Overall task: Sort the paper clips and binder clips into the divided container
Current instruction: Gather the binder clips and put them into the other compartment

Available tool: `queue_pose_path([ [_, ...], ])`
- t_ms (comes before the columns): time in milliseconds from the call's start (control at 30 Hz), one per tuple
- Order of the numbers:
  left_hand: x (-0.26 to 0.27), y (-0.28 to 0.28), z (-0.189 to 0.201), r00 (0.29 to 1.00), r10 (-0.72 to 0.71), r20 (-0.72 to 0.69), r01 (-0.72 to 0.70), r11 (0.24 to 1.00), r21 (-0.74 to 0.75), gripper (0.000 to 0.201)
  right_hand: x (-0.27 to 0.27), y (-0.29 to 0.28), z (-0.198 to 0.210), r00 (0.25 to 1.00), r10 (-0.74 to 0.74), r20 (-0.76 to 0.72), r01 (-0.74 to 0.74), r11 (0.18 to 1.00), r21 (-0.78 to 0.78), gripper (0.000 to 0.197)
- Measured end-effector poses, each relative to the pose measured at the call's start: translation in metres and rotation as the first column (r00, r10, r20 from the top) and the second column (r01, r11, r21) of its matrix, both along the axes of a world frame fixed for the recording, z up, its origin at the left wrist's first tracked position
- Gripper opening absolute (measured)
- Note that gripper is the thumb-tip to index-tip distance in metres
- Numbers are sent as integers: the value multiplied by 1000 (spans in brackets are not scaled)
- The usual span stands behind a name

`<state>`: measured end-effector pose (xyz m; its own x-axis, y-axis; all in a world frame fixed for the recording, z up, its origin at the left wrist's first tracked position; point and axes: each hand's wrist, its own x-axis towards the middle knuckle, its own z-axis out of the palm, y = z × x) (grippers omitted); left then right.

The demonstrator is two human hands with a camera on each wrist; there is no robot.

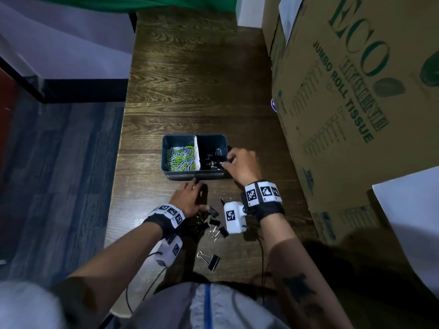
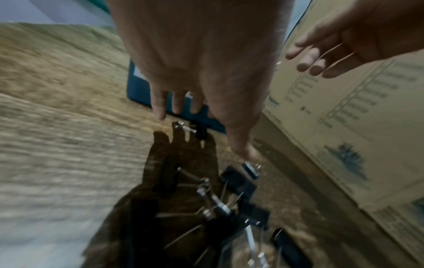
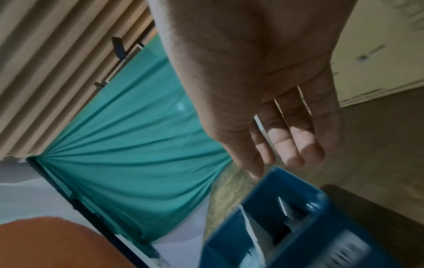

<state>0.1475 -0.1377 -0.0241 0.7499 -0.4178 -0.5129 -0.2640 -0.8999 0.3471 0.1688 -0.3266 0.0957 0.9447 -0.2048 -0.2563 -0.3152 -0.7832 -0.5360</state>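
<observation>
A blue divided container (image 1: 166, 150) sits on the dark wood table (image 1: 190, 79). Its left part holds lots of green & white paper clips (image 1: 180, 156). Its right part holds a few black binder clips (image 1: 212, 160).

The right hand (image 1: 242, 165) is just over the right part's near corner. In the right wrist view its fingers (image 3: 296, 145) hang loose & a bit bent, w/ nothing in them.

The left hand (image 1: 190, 195) is low over the table, btw. the container & a pile of binder clips on the table (image 1: 213, 222). Its fingers (image 2: 160, 107) point down, spread & mostly straight; it holds nothing. One small clip (image 2: 185, 128) lies just past its fingertips, by the container's front wall.

One more binder clip (image 1: 210, 258) lies alone, nearer the person. A big cardboard box (image 1: 344, 91) w/ green print stands on the right.
</observation>
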Motion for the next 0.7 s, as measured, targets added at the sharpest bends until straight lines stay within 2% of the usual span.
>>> queue_pose_path([
  [33,-3,2,-6,998,-48,-34,49,998,41,100,-5,-2,-9,1000,5,-23,-6,1000,0,11],
  [100,-12,5,-17,989,-133,-63,138,987,78,110,-19,-5,-30,991,37,-132,-38,999,-7,8],
  [167,-24,5,-22,982,-182,-52,185,979,84,114,-37,-5,-57,952,83,-293,-88,996,-3,19],
  [300,-42,-2,-23,966,-233,113,222,969,106,116,-71,5,-101,814,168,-556,-209,978,-11,101],
  [367,-45,-6,-21,957,-234,173,213,968,132,121,-86,13,-115,795,228,-562,-299,954,-35,116],
  [467,-45,-10,-23,965,-230,129,208,964,166,120,-108,20,-126,858,321,-402,-391,915,-102,103],
  [567,-48,-16,-24,963,-252,97,231,954,190,100,-118,19,-130,906,318,-279,-360,925,-117,80],
  [700,-51,-19,-23,967,-230,110,212,965,152,80,-117,23,-128,911,329,-248,-372,915,-153,60],
])
